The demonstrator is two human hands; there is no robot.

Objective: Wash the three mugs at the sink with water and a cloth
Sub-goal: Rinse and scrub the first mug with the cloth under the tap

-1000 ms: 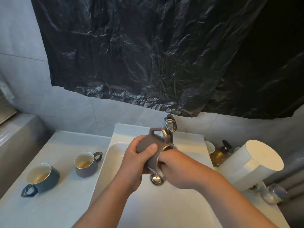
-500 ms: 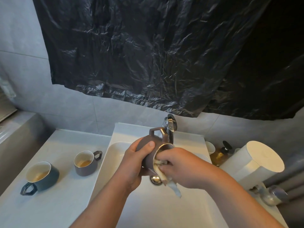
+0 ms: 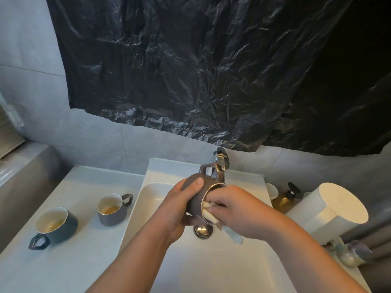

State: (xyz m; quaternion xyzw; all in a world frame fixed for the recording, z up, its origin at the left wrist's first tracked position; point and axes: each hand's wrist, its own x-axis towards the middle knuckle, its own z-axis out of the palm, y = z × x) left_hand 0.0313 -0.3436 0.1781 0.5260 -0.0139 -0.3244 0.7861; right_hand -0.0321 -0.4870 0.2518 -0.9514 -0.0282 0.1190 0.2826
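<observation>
On counter [image 3: 84, 261], left of sink [image 3: 211, 271]: near mug [image 3: 61, 231] in front, far mug [image 3: 112, 216] behind it, closer to sink. Over sink: third mug [image 3: 196, 199], before tap [image 3: 222, 161], above drain [image 3: 203, 230], cloth [image 3: 233, 236] in its mouth. Right of sink: bottle [image 3: 283, 199], then canister [image 3: 330, 212].

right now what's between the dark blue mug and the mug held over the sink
In the head view, the small grey mug stands on the counter between the dark blue mug and the held mug, then the sink's left rim.
</observation>
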